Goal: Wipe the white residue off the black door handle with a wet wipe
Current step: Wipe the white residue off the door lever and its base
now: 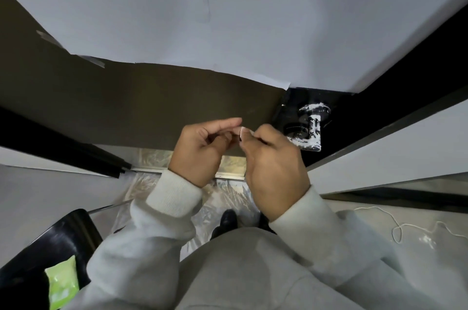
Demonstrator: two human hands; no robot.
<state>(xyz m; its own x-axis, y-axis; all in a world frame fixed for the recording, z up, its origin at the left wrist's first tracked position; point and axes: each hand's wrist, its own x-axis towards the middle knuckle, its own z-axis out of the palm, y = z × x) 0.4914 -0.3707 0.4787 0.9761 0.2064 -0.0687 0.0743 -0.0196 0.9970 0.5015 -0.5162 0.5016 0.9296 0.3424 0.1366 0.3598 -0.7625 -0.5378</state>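
Both hands are raised together in front of the brown door panel (pixel 141 107), at about the height of the black door handle (pixel 312 126), which sits just right of the right hand. The left hand (pixel 202 150) has its fingers curled inward, the index finger extended toward the right hand. The right hand (pixel 272 165) is curled, with thumb and fingertips meeting the left fingertips. A small pale sliver (pixel 246 130) shows at the contact point; whether it is a wet wipe or a fingernail cannot be told. Neither hand touches the handle.

The handle and its round mount carry heavy white residue (pixel 314 107), with more along the lower edge of the lever. A green wet wipe pack (pixel 62 282) lies on a black chair seat (pixel 50 241) at lower left, well apart from the hands.

Likely faults from this position:

- If no wipe is in hand, reaching down to the pack takes the view off the handle.
- A wipe left folded small gives little contact area; residue then smears across the black surface instead of lifting.
- The residue looks thick and dry. A single pass probably loosens flakes, which can fall to the plastic sheeting (pixel 228 198) on the floor.
- The white paper (pixel 228 18) taped above ends just above the handle. A wet stroke carried upward can dampen or tear its lower edge.
- Pressing down on the lever may turn it and shift the door.
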